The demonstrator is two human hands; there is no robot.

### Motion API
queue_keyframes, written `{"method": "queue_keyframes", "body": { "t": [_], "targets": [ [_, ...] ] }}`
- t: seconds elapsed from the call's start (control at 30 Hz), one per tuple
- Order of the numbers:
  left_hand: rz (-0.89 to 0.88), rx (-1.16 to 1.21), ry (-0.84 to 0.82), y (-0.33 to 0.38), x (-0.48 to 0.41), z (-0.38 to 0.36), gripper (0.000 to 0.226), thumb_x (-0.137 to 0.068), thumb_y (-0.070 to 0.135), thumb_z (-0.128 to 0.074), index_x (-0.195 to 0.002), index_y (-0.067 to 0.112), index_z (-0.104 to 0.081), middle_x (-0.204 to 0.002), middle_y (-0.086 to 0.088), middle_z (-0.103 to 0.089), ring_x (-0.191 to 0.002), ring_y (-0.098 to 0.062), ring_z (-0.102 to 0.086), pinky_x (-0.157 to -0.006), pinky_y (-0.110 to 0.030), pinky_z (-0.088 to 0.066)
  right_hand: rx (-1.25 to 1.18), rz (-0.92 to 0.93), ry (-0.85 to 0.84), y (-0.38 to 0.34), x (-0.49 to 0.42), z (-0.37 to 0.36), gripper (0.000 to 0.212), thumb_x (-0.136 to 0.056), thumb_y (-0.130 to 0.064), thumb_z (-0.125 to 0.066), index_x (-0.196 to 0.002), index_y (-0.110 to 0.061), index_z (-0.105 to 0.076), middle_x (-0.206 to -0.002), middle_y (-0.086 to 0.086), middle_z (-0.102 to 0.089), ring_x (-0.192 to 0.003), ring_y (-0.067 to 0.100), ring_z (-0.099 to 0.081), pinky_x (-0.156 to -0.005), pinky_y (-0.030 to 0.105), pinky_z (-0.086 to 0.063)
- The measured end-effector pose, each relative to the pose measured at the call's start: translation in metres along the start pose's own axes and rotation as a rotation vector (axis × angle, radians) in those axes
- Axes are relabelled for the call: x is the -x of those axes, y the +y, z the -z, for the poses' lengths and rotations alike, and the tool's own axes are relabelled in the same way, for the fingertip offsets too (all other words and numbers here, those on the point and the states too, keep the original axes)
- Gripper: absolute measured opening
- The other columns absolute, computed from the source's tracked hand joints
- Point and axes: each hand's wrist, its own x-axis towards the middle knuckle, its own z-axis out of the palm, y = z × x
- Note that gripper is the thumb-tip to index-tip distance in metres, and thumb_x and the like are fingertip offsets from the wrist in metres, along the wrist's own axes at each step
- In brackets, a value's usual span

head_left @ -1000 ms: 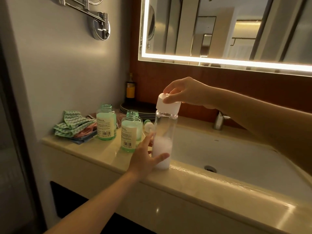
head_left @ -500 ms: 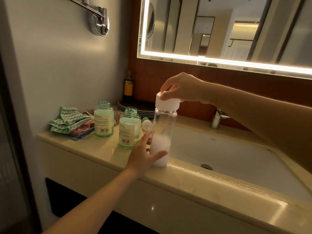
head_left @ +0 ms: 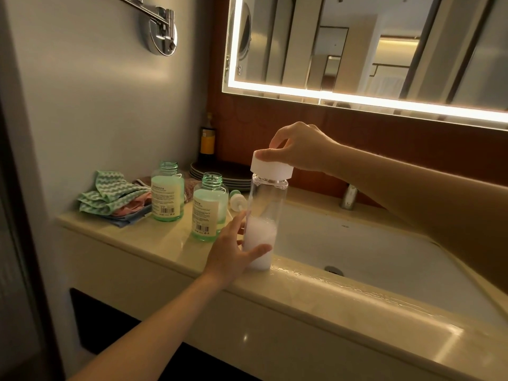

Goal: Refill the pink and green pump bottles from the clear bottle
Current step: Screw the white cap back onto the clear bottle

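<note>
Head view: the clear bottle [head_left: 268, 204] is standing upright on the counter [head_left: 154, 237], the left hand [head_left: 231, 248] gripping its base, the right hand [head_left: 299, 149] curling round its white cap [head_left: 270, 167]. Two open green bottles [head_left: 167, 196] [head_left: 210, 210] are standing at its ten o'clock.

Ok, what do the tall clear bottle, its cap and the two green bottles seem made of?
Clear bottle: smooth, see-through, glass or hard plastic, cannot tell which; white liquid shows through. Cap: matte opaque white, likely plastic. Green bottles: translucent tinted walls with moulded threaded necks, probably plastic.
</note>
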Motion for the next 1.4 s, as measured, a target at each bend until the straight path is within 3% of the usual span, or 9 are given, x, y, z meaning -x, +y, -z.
{"method": "queue_keyframes", "body": {
  "t": [0.13, 0.3, 0.4, 0.57, 0.67, 0.77, 0.97, 1.17, 1.4],
  "targets": [
    [0.011, 0.000, -0.003, 0.000, 0.000, 0.000, 0.097, -0.059, 0.059, -0.066, -0.142, 0.025, -0.030, -0.125, -0.004, -0.054, -0.109, -0.019, -0.056, -0.085, -0.040, -0.054, -0.128, -0.128, -0.211, -0.003, -0.002, 0.009, 0.063, -0.084, -0.059, -0.046, -0.134, -0.021, -0.042, -0.138, 0.003, -0.044, -0.112, 0.019, -0.046, -0.087, 0.034, -0.046],
    [0.019, 0.015, -0.004, -0.001, -0.001, 0.000, 0.098, -0.059, 0.060, -0.068, -0.143, 0.024, -0.031, -0.124, -0.005, -0.054, -0.109, -0.021, -0.056, -0.085, -0.042, -0.054, -0.328, -0.090, -0.419, 0.002, 0.000, 0.023, 0.054, -0.086, -0.025, -0.063, -0.135, -0.031, -0.040, -0.143, 0.001, -0.039, -0.123, 0.021, -0.040, -0.087, 0.030, -0.044],
    [0.018, 0.015, -0.006, -0.002, -0.001, 0.000, 0.099, -0.058, 0.062, -0.067, -0.143, 0.024, -0.031, -0.123, -0.006, -0.054, -0.109, -0.021, -0.056, -0.085, -0.042, -0.053, -0.195, -0.051, -0.275, 0.002, 0.000, 0.015, 0.047, -0.085, -0.034, -0.063, -0.128, -0.021, -0.050, -0.132, 0.003, -0.049, -0.108, 0.016, -0.046, -0.077, 0.022, -0.047],
    [0.019, 0.023, -0.006, -0.001, 0.000, 0.000, 0.097, -0.059, 0.060, -0.068, -0.142, 0.025, -0.031, -0.122, -0.005, -0.055, -0.109, -0.019, -0.056, -0.086, -0.042, -0.053, 0.090, 0.011, -0.176, 0.000, 0.000, 0.003, 0.070, -0.081, -0.062, -0.047, -0.134, -0.016, -0.043, -0.135, 0.004, -0.048, -0.111, 0.017, -0.047, -0.088, 0.030, -0.042],
    [0.013, 0.013, -0.007, -0.001, 0.000, 0.000, 0.097, -0.059, 0.060, -0.067, -0.142, 0.026, -0.030, -0.122, -0.004, -0.055, -0.109, -0.019, -0.055, -0.087, -0.042, -0.053, -0.103, -0.085, -0.355, -0.003, -0.002, 0.013, 0.060, -0.086, -0.046, -0.056, -0.139, -0.027, -0.036, -0.144, 0.002, -0.038, -0.124, 0.022, -0.042, -0.092, 0.034, -0.043],
    [0.020, 0.014, -0.009, 0.000, 0.000, 0.001, 0.097, -0.059, 0.059, -0.067, -0.142, 0.026, -0.031, -0.122, -0.003, -0.055, -0.108, -0.019, -0.056, -0.086, -0.041, -0.053, -0.150, -0.085, -0.346, -0.002, -0.004, 0.012, 0.049, -0.085, -0.031, -0.064, -0.131, -0.025, -0.046, -0.136, 0.003, -0.045, -0.113, 0.020, -0.046, -0.076, 0.025, -0.047],
    [0.025, 0.019, -0.008, 0.003, 0.000, 0.001, 0.096, -0.059, 0.057, -0.067, -0.142, 0.025, -0.031, -0.121, -0.001, -0.054, -0.106, -0.017, -0.055, -0.084, -0.037, -0.053, 0.324, 0.002, -0.121, -0.004, 0.002, 0.000, 0.083, -0.075, -0.076, -0.034, -0.135, -0.019, -0.040, -0.130, 0.007, -0.054, -0.109, 0.024, -0.054, -0.083, 0.033, -0.046],
    [0.026, 0.018, -0.017, 0.004, 0.001, 0.001, 0.096, -0.060, 0.056, -0.067, -0.143, 0.025, -0.029, -0.122, -0.001, -0.053, -0.106, -0.018, -0.056, -0.085, -0.038, -0.053, 0.038, 0.015, -0.356, -0.009, 0.001, 0.012, 0.063, -0.086, -0.044, -0.057, -0.141, -0.029, -0.031, -0.145, 0.002, -0.037, -0.128, 0.023, -0.040, -0.094, 0.029, -0.037],
    [0.035, 0.012, -0.017, 0.005, 0.002, 0.001, 0.097, -0.059, 0.057, -0.067, -0.143, 0.026, -0.030, -0.118, 0.002, -0.052, -0.103, -0.017, -0.056, -0.084, -0.037, -0.053, 0.421, 0.065, -0.046, -0.005, 0.003, 0.000, 0.079, -0.077, -0.076, -0.030, -0.120, -0.015, -0.054, -0.112, 0.005, -0.064, -0.093, 0.020, -0.058, -0.069, 0.028, -0.042]
  ]
}}
